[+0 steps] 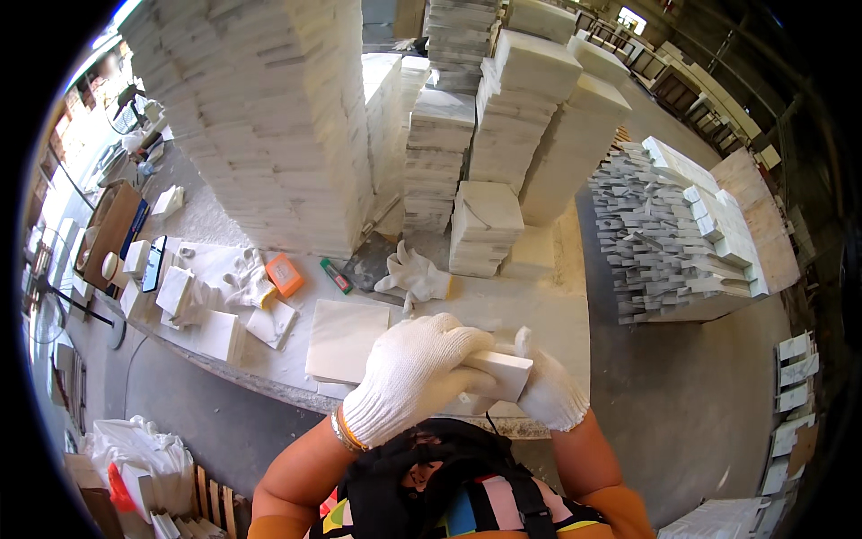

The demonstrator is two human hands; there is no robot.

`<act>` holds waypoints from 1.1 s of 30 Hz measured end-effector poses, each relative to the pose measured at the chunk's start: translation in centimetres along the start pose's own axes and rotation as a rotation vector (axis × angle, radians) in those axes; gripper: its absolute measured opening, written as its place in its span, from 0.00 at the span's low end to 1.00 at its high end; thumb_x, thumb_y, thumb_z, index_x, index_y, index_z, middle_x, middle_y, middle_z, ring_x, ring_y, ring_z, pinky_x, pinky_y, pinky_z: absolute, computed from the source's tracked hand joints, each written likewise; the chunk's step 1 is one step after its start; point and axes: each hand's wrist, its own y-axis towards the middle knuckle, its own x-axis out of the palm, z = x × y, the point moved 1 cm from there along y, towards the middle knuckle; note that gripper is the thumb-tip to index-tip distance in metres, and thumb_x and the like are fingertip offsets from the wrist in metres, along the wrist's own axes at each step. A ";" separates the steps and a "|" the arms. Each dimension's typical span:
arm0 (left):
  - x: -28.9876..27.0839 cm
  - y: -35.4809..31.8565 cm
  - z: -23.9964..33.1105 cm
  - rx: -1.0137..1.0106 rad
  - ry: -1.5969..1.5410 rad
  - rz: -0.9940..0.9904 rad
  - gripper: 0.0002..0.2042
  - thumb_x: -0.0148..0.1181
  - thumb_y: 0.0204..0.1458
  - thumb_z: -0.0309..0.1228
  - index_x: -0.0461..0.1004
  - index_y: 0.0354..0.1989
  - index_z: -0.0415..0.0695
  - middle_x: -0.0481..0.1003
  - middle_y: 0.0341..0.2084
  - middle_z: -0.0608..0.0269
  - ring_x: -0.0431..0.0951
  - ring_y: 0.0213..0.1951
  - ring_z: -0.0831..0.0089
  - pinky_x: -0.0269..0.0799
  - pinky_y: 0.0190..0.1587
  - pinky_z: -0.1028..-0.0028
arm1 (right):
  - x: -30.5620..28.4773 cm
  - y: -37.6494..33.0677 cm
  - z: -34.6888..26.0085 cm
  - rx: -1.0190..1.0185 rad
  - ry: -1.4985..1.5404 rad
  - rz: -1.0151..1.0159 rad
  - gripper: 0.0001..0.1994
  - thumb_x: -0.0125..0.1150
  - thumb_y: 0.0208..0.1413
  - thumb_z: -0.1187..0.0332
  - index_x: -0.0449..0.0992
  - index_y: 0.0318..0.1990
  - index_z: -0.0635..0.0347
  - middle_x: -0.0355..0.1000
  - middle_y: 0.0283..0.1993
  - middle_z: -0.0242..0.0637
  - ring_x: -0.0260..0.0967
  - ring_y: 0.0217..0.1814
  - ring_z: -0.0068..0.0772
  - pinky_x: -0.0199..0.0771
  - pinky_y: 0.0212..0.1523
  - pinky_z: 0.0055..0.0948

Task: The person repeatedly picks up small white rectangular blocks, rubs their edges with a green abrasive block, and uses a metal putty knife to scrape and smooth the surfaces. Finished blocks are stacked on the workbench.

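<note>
Both my hands wear white knit gloves and meet above the front edge of the worktable. My left hand (417, 373) is closed round a white marble tile (505, 372), its fingers over the top. On the tile's other end my right hand (554, 393) grips, thumb raised; the fingers below are partly hidden. To the left of my left hand lies a stack of square white tiles (348, 337). Just beyond my hands rests an empty white glove (415, 274). Another loose glove (249, 278) sits farther left beside an orange block (285, 275).
Tall stacks of marble tiles (260, 126) rise at the table's far side, with a shorter stack (485, 225) nearer. A green-and-red small object (336, 276) and a phone (153, 263) lie on the table (557, 305). A pallet of stacked tiles (664, 242) stands at right.
</note>
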 end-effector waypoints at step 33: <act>13.7 -14.4 -1.6 -0.861 -0.839 0.372 0.19 0.63 0.61 0.32 0.75 0.55 0.32 0.79 0.42 0.64 0.75 0.44 0.78 0.72 0.50 0.74 | -8.6 2.7 3.3 -0.161 -1.124 0.148 0.17 0.64 0.61 0.57 0.81 0.46 0.63 0.80 0.44 0.43 0.79 0.42 0.35 0.77 0.46 0.32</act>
